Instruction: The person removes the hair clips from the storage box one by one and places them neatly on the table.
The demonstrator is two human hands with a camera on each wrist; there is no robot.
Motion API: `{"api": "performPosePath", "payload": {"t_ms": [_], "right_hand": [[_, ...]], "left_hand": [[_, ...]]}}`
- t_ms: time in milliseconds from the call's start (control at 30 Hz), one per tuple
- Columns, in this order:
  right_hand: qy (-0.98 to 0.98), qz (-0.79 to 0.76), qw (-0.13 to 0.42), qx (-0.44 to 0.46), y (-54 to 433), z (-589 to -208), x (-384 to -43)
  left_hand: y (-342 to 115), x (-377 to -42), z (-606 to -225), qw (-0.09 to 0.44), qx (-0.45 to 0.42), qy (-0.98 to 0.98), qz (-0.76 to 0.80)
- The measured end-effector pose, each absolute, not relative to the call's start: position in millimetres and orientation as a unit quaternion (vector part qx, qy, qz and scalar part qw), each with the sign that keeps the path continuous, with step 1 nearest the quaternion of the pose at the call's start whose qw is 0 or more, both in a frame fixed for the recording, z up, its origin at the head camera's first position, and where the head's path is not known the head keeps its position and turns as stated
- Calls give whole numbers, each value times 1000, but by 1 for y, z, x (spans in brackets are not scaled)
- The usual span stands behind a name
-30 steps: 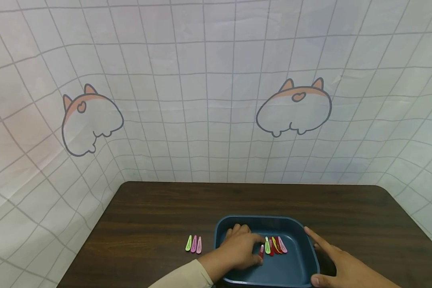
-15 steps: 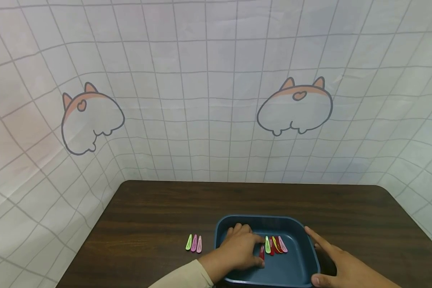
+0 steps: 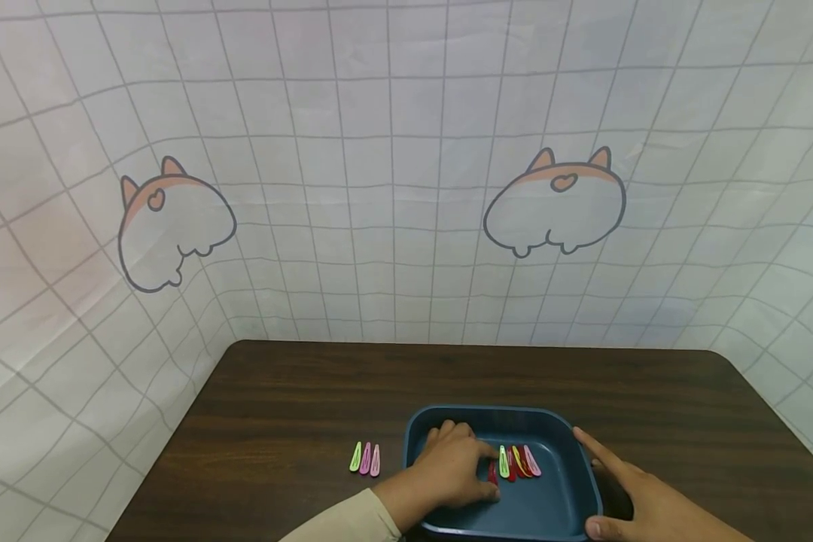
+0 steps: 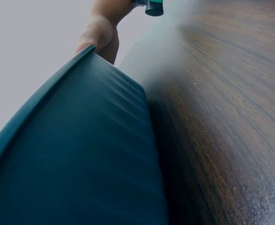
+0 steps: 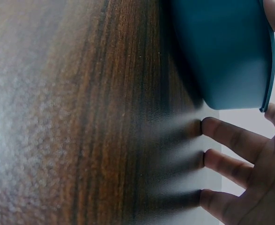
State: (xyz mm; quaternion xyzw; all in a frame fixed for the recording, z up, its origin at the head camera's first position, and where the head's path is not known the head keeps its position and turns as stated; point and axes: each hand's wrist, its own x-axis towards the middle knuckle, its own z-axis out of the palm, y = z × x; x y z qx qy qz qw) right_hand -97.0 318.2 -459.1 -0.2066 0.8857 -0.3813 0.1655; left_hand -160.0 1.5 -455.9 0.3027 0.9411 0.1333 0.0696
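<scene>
I have the left hand (image 3: 450, 470) inside the blue tray (image 3: 558, 500), its grip narrowed so thumb and forefinger pinch a red clip (image 3: 492, 473). At that clip's three o'clock lies a row of coloured clips (image 3: 519, 461). The right hand (image 3: 640, 493) is at the tray's four o'clock, its grip spread wide, thumb and forefinger touching the tray. At nine o'clock, outside the tray, I see three more clips (image 3: 365, 458) on the desk (image 3: 278, 436).
</scene>
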Motion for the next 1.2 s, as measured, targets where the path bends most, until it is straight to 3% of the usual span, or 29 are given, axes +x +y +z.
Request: {"api": "performPosePath", "payload": {"t_ms": [1200], "right_hand": [[882,-388,149,-219,319,-462,-97]], "left_hand": [[-42,-167,-417,75,318,879,347]]}}
